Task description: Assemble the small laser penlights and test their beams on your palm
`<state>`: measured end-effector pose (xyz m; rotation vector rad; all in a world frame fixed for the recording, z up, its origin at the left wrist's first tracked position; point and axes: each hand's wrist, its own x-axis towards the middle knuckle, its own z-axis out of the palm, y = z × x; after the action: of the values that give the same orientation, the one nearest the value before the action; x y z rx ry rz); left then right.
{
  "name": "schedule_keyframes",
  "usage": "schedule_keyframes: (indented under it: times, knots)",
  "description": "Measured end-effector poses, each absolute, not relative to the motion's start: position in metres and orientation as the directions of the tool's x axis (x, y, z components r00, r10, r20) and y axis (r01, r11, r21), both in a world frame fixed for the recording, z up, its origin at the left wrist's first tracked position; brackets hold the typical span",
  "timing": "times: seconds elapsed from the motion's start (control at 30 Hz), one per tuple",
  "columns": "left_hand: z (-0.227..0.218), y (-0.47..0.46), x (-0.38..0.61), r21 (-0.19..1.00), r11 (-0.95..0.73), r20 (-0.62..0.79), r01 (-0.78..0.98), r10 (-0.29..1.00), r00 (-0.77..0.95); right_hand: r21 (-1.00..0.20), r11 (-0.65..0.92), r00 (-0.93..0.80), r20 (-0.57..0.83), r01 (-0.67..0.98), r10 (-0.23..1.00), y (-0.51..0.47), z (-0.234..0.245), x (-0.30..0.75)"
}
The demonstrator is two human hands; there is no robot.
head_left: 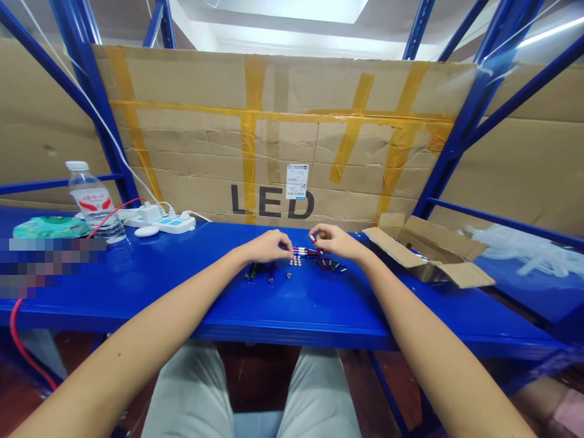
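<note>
My left hand point(269, 246) rests over the blue table top point(196, 298), its fingertips at the end of a small red-and-silver tube point(301, 250). I cannot tell whether those fingers grip the tube. My right hand point(331, 240) pinches a small red cylinder point(314, 241) above the tube's far end. Just below my left fingertips lies a cluster of small silver metal pieces point(296, 260). Dark green tubes point(253, 271) lie further left, and dark loops with red and green parts point(331, 264) lie below my right hand.
An open cardboard box point(426, 252) stands to the right, with clear plastic tubing point(524, 249) beyond it. At the back left are a water bottle point(93, 204), a white power strip point(159, 220), a white mouse point(146, 231) and a green patterned packet point(50, 228).
</note>
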<state>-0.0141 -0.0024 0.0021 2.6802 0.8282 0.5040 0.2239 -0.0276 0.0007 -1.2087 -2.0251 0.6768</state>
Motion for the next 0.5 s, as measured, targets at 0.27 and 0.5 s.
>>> schedule_keyframes:
  times: [0.27, 0.5]
  knots:
    - [-0.008, -0.007, -0.005, 0.062, -0.905, 0.293, 0.42, 0.419, 0.859, -0.613, 0.463, -0.349, 0.305, 0.64, 0.886, -0.029, -0.006, 0.216]
    - [-0.009, -0.015, 0.003, -0.096, -0.914, 0.229, 0.395, 0.366, 0.902, -0.551, 0.473, -0.35, 0.319, 0.688, 0.881, -0.029, -0.005, 0.219]
